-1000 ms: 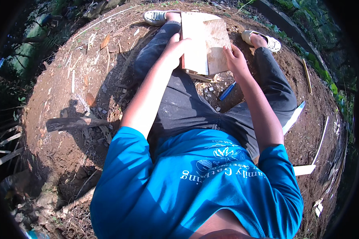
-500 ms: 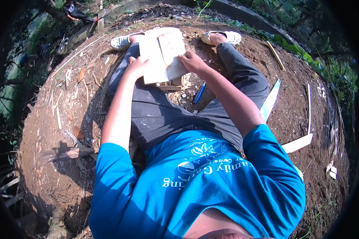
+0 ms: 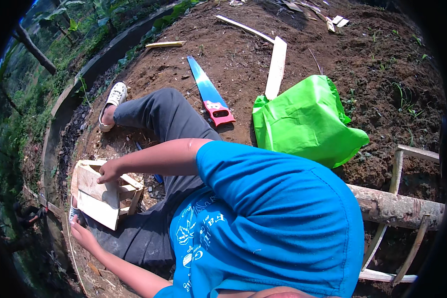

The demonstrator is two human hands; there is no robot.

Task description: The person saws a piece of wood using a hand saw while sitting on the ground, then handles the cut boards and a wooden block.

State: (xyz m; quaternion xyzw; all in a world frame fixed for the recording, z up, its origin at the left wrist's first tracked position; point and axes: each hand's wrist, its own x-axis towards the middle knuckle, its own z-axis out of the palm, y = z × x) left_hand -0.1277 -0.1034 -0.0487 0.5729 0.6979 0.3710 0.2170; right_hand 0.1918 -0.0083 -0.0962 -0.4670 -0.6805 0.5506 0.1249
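Observation:
A small wooden box frame [image 3: 130, 180] sits between my legs, tilted in this view. Two thin pale wooden boards lie over it: one board [image 3: 90, 183] toward the far side, and a second, brighter board [image 3: 98, 210] along the left. My right hand [image 3: 110, 171] reaches across to the first board, its fingers closed at the edge. Just off the left edge of the boards is my left hand [image 3: 84, 237], fingers loosely extended, apparently holding nothing. Part of a blue tool [image 3: 158, 178] shows beneath my right forearm, next to the frame.
On the soil to my right lie a handsaw [image 3: 211, 94] with a red handle, a bright green bag [image 3: 305, 121] and a pale plank [image 3: 276, 67]. A log [image 3: 397, 207] with wooden slats stands at the far right. A low curb [image 3: 59, 107] curves along the left.
The view has swung to the right, bringing the saw, green bag and log into sight. My left hand has come away from the board's edge; my right hand stays at the boards.

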